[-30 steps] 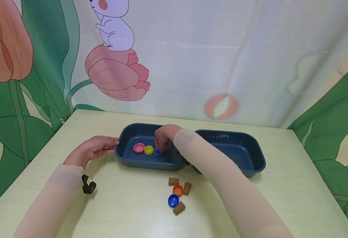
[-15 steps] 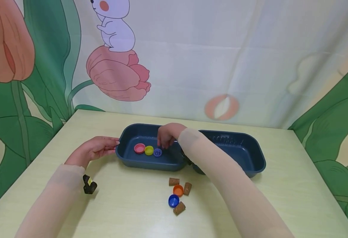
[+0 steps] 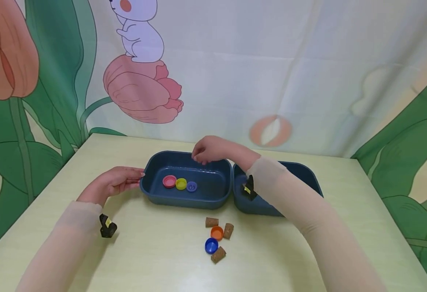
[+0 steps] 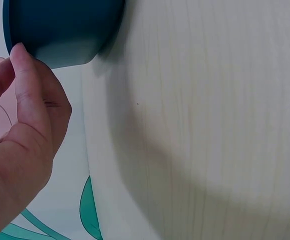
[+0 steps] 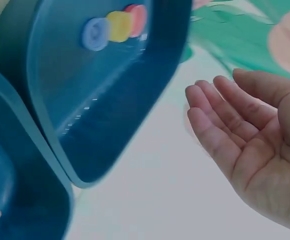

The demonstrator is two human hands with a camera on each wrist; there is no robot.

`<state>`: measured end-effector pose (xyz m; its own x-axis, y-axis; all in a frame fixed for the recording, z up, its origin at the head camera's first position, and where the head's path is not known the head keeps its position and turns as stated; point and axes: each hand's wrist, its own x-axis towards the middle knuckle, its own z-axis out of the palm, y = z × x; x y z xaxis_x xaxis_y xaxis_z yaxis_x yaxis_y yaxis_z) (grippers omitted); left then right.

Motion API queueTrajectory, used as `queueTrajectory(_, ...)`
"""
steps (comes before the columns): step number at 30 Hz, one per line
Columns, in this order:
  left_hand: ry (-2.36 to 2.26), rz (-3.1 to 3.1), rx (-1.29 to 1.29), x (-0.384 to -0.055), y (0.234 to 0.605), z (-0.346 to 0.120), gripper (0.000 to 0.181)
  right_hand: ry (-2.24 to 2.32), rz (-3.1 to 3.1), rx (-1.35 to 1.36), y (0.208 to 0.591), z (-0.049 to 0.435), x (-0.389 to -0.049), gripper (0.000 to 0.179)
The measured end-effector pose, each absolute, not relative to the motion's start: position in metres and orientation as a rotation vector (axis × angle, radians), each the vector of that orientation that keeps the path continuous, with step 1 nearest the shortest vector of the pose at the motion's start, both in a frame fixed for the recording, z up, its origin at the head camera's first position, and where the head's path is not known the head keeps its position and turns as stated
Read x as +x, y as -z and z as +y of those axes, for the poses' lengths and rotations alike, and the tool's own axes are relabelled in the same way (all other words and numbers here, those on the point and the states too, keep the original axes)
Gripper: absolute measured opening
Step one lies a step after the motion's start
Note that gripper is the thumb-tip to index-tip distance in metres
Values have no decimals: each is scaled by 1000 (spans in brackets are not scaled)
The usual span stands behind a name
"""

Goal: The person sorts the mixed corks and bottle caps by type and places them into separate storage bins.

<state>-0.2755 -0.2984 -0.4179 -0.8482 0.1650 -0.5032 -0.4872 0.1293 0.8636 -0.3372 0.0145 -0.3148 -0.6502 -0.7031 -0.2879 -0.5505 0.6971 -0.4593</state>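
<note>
My left hand [image 3: 116,181] rests against the left end of a dark blue plastic tray [image 3: 186,198], its thumb at the rim; the left wrist view shows the thumb [image 4: 30,85] touching the tray's edge. Inside this tray, a pink bottle cap [image 3: 169,181], a yellow bottle cap [image 3: 181,184] and a purple bottle cap [image 3: 191,186] lie in a row. My right hand [image 3: 213,149] hovers over the tray's far rim. In the right wrist view its fingers [image 5: 224,112] are loosely bent and hold nothing.
A second dark blue tray [image 3: 261,207] stands at the right, partly hidden by my right forearm. On the table [image 3: 155,251] in front lie an orange cap [image 3: 216,232], a blue cap [image 3: 211,245] and three corks [image 3: 218,254]. A printed curtain [image 3: 217,81] hangs behind.
My right hand has lifted away from the purple cap, up and back to above the tray's far rim. The caps stay in their row, and my left hand keeps its place.
</note>
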Motion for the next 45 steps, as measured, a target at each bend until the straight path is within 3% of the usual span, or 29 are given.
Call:
queueTrajectory(18, -1761, 1932, -275, -274, 416, -297, 63, 836, 2554, -1027, 289, 90, -274, 26)
queueTrajectory(30, -1763, 1928, -287, -274, 418, -295, 62, 917, 2531, -1018, 308, 115, -231, 25)
queueTrajectory(45, -1737, 1974, -274, -274, 415, -295, 61, 1007, 2529, -954, 344, 137, -208, 21)
